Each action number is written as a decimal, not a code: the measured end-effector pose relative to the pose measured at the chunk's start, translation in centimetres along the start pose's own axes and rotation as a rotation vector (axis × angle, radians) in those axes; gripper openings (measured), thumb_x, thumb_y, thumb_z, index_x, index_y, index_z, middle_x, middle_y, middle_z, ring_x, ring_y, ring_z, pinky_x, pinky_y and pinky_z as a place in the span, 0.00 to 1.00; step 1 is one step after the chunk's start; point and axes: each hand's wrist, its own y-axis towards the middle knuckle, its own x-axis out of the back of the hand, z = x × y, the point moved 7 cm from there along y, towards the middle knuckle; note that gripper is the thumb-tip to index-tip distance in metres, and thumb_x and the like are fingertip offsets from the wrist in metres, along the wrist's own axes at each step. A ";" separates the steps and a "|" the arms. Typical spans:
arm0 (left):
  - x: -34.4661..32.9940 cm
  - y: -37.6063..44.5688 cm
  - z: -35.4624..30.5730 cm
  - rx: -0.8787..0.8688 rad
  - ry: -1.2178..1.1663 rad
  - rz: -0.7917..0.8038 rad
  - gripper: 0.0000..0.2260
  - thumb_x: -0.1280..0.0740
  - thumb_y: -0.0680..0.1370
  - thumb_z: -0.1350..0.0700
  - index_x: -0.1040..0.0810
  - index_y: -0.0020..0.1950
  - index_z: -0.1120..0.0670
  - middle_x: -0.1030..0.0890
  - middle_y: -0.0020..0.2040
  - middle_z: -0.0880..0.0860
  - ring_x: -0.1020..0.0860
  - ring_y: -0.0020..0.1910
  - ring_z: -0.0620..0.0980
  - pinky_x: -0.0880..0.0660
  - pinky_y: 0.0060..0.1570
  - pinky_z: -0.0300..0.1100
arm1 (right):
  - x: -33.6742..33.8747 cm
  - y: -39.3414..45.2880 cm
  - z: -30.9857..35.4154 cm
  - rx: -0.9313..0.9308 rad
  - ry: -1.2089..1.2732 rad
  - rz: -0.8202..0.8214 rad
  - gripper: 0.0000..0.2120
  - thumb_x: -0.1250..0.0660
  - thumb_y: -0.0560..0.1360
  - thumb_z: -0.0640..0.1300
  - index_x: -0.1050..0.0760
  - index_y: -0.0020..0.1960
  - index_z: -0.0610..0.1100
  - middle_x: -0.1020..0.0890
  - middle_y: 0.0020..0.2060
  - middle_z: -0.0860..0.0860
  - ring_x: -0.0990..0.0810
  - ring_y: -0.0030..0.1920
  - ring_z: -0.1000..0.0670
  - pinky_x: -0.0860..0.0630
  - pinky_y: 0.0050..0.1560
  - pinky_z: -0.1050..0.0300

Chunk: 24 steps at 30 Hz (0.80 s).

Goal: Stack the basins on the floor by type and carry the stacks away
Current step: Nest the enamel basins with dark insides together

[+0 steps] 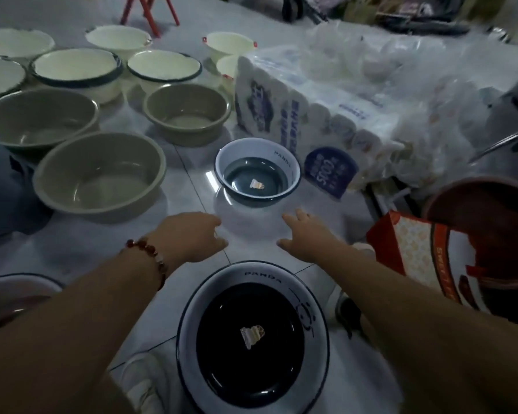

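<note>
A white PANDA enamel basin with a dark bottom (253,339) sits on the tiled floor right below me. A second, matching basin (257,173) stands a short way ahead. My left hand (196,234) and my right hand (307,236) reach forward over the floor between the two basins, empty, fingers loose, each a little short of the far basin's sides. Three olive-grey plastic basins (99,171) (187,113) (39,116) lie to the left. Behind them are several cream enamel basins with dark rims (77,70) (163,70).
A large plastic-wrapped pack of tissue rolls (311,115) stands just right of the far basin. A red and white paper bag (425,258) and a brown tub (491,222) crowd the right side. Another basin's rim (12,282) shows at the lower left. Red stool legs (150,13) stand at the back.
</note>
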 end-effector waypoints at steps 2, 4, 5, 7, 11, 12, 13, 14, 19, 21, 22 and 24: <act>1.1 1.5 0.5 0.015 -0.036 -0.035 0.27 0.41 0.80 0.38 0.38 0.78 0.45 0.31 0.75 0.50 0.31 0.72 0.53 0.33 0.67 0.49 | -0.9 3.7 0.1 -0.015 0.001 0.050 0.36 0.39 0.78 0.62 0.48 0.80 0.49 0.46 0.79 0.42 0.44 0.77 0.39 0.42 0.75 0.42; 1.6 3.5 1.3 0.044 -0.067 -0.028 0.27 0.41 0.80 0.37 0.37 0.77 0.44 0.31 0.74 0.49 0.31 0.71 0.53 0.33 0.67 0.49 | -1.4 8.0 0.4 -0.014 -0.007 0.076 0.36 0.38 0.78 0.61 0.47 0.79 0.48 0.45 0.78 0.42 0.42 0.76 0.39 0.41 0.74 0.43; 1.5 4.7 1.6 0.054 -0.083 -0.015 0.27 0.41 0.79 0.37 0.37 0.76 0.44 0.30 0.74 0.48 0.30 0.71 0.52 0.32 0.68 0.49 | -1.6 10.3 0.7 -0.009 0.001 0.077 0.36 0.38 0.78 0.61 0.46 0.79 0.48 0.45 0.78 0.42 0.41 0.76 0.39 0.40 0.73 0.43; 1.1 7.1 1.8 0.063 -0.119 0.001 0.26 0.41 0.79 0.37 0.36 0.76 0.44 0.29 0.73 0.48 0.29 0.70 0.53 0.32 0.67 0.49 | -2.2 14.9 1.1 -0.005 0.028 0.074 0.37 0.37 0.78 0.60 0.47 0.80 0.47 0.46 0.79 0.43 0.41 0.76 0.40 0.39 0.72 0.44; 0.0 11.8 1.1 0.059 -0.164 0.017 0.26 0.41 0.80 0.38 0.35 0.75 0.45 0.29 0.73 0.49 0.30 0.70 0.53 0.31 0.66 0.48 | -4.9 23.2 1.4 -0.034 0.052 0.113 0.37 0.37 0.78 0.60 0.48 0.80 0.47 0.47 0.79 0.43 0.43 0.77 0.39 0.40 0.73 0.43; -0.4 12.8 0.9 0.059 -0.173 0.020 0.25 0.41 0.80 0.38 0.35 0.75 0.45 0.29 0.72 0.49 0.29 0.69 0.53 0.31 0.65 0.47 | -5.9 24.8 1.3 -0.047 0.068 0.119 0.37 0.37 0.78 0.59 0.48 0.80 0.47 0.47 0.79 0.43 0.43 0.76 0.38 0.40 0.73 0.42; -0.8 13.7 0.7 0.060 -0.182 0.023 0.24 0.41 0.80 0.38 0.34 0.74 0.45 0.28 0.71 0.49 0.29 0.68 0.52 0.31 0.64 0.47 | -6.7 26.1 1.1 -0.063 0.091 0.116 0.36 0.37 0.78 0.58 0.48 0.80 0.47 0.47 0.79 0.43 0.43 0.76 0.38 0.40 0.74 0.42; -1.2 14.5 0.5 0.059 -0.187 0.029 0.24 0.41 0.80 0.38 0.34 0.74 0.45 0.28 0.71 0.49 0.29 0.68 0.52 0.31 0.63 0.47 | -7.7 27.2 0.9 -0.080 0.113 0.108 0.37 0.37 0.78 0.57 0.49 0.80 0.47 0.48 0.79 0.44 0.44 0.76 0.38 0.40 0.74 0.42; -3.1 16.5 1.0 0.067 -0.173 0.158 0.25 0.42 0.80 0.37 0.37 0.75 0.43 0.31 0.74 0.47 0.31 0.71 0.51 0.33 0.65 0.46 | -10.2 29.4 -0.4 -0.152 0.136 0.101 0.40 0.36 0.77 0.57 0.54 0.80 0.47 0.47 0.79 0.47 0.49 0.78 0.36 0.44 0.74 0.41; -3.3 16.8 1.7 0.077 -0.194 0.195 0.27 0.42 0.80 0.36 0.38 0.77 0.43 0.33 0.75 0.46 0.32 0.72 0.50 0.34 0.67 0.45 | -10.1 30.0 -0.5 -0.148 0.119 0.124 0.37 0.37 0.77 0.58 0.48 0.79 0.46 0.40 0.77 0.46 0.47 0.77 0.35 0.42 0.73 0.40; -3.2 16.9 1.9 0.080 -0.206 0.202 0.27 0.42 0.80 0.36 0.39 0.77 0.43 0.33 0.76 0.46 0.33 0.73 0.50 0.34 0.68 0.45 | -10.0 30.3 -0.6 -0.143 0.101 0.127 0.33 0.39 0.77 0.59 0.42 0.77 0.46 0.36 0.74 0.46 0.45 0.76 0.35 0.41 0.73 0.40; -3.2 17.0 2.1 0.080 -0.224 0.217 0.27 0.42 0.80 0.37 0.39 0.77 0.42 0.34 0.76 0.46 0.33 0.73 0.50 0.35 0.68 0.45 | -9.7 30.8 -0.9 -0.155 0.085 0.126 0.28 0.42 0.78 0.62 0.30 0.70 0.45 0.28 0.68 0.44 0.37 0.72 0.36 0.37 0.70 0.41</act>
